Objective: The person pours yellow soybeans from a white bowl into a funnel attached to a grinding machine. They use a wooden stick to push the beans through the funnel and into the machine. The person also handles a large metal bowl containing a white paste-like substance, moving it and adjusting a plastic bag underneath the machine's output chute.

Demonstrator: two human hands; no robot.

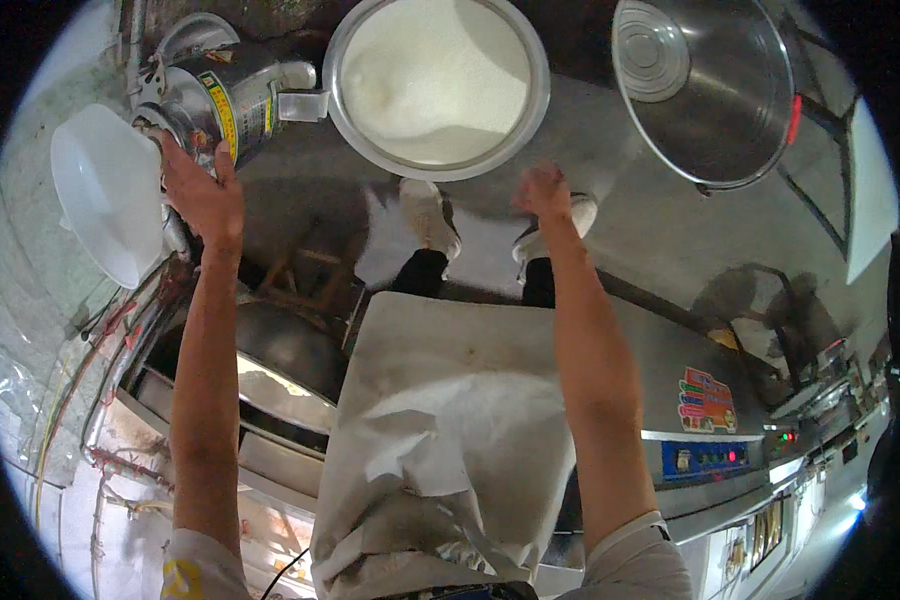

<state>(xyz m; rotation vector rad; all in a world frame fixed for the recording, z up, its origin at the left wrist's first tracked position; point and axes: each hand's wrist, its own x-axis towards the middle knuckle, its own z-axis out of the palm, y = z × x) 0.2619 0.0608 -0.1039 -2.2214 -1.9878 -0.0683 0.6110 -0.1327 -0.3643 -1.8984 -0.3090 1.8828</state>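
My left hand rests against the metal neck of a grinder-like machine, beside a white plastic hopper. Its thumb is spread; the fingertips are partly hidden, so a grip cannot be made out. A rectangular metal spout runs from the machine to the rim of a large round metal pot. Pale foam covers the pot's contents. Slightly blurred, my right hand hangs to the lower right of the pot, fingers curled, with nothing visible in it.
An open steel barrel stands at the upper right, near a dark metal frame. Below it, at right, is a steel appliance with a blue control panel. Pipes and cables run along the left wall. A metal wok-like vessel sits near my left forearm.
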